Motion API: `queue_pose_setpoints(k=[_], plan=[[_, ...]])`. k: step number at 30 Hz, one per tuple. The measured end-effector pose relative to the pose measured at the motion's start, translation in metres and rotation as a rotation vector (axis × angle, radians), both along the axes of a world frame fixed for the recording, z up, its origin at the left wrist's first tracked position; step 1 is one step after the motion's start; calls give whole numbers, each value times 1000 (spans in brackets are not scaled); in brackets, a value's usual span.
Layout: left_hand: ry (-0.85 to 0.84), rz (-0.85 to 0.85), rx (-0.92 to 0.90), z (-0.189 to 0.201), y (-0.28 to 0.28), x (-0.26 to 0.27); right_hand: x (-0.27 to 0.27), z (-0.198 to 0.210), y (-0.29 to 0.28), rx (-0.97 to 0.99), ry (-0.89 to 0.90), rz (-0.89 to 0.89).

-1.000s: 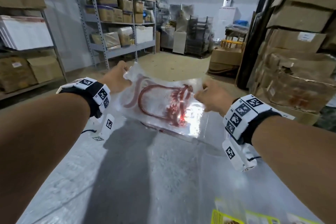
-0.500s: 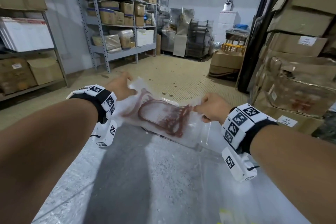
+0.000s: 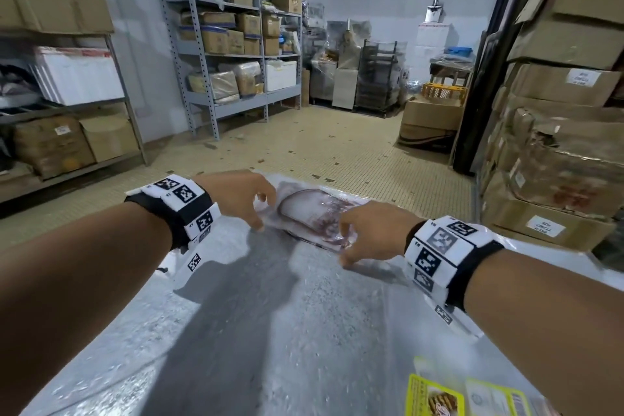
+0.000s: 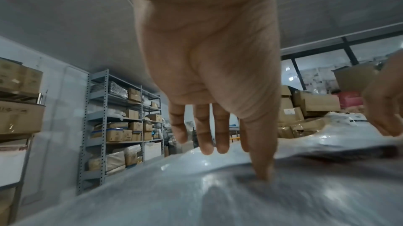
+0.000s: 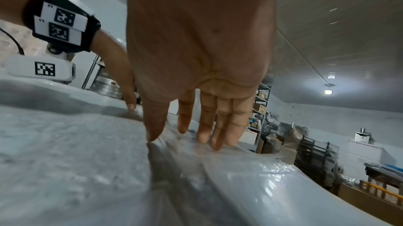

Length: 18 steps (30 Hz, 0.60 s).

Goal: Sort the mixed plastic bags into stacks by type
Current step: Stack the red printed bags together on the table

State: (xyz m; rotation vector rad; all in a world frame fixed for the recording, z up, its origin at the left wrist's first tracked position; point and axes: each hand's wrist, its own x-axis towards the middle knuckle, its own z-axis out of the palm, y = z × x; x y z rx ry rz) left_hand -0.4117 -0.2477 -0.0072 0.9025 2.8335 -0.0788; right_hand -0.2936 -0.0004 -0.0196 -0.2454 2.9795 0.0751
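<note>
A clear plastic bag with a dark red print (image 3: 312,213) lies flat at the far edge of the steel table (image 3: 270,331). My left hand (image 3: 243,203) hovers over the bag's left end with fingers spread and straight, its thumb tip touching the plastic (image 4: 262,176). My right hand (image 3: 366,233) sits over the bag's right end, fingers extended and fingertips (image 5: 214,143) resting on the film. Neither hand grips anything. Yellow printed bags (image 3: 435,397) lie at the table's near right corner.
Metal shelving (image 3: 233,44) with cardboard boxes stands at the back left, and more shelves (image 3: 67,78) line the left wall. Stacked cartons (image 3: 557,111) rise close on the right. A tiled floor (image 3: 320,145) lies beyond the table.
Both hands lowered the red-printed bag from the air onto the table's far edge and let go of it; the fingers went from pinching its ends to lying open over it.
</note>
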Motion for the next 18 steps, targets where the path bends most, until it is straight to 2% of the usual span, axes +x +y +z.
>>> queue_pose_setpoints(k=[3,6,10,14,18], plan=[[61,0,-90,-12,1,12,6,-7,-6,24,25,-19],[91,25,-87,-22,-1,21,16,-7,-12,35,46,-21],[128,-6,-91,-16,2,44,36,9,-15,29,45,-3],[52,-38,-19,-4,16,91,82,38,-2,-37,66,-19],[-87,-60,76,-4,37,161,151,51,28,-33,-16,-114]])
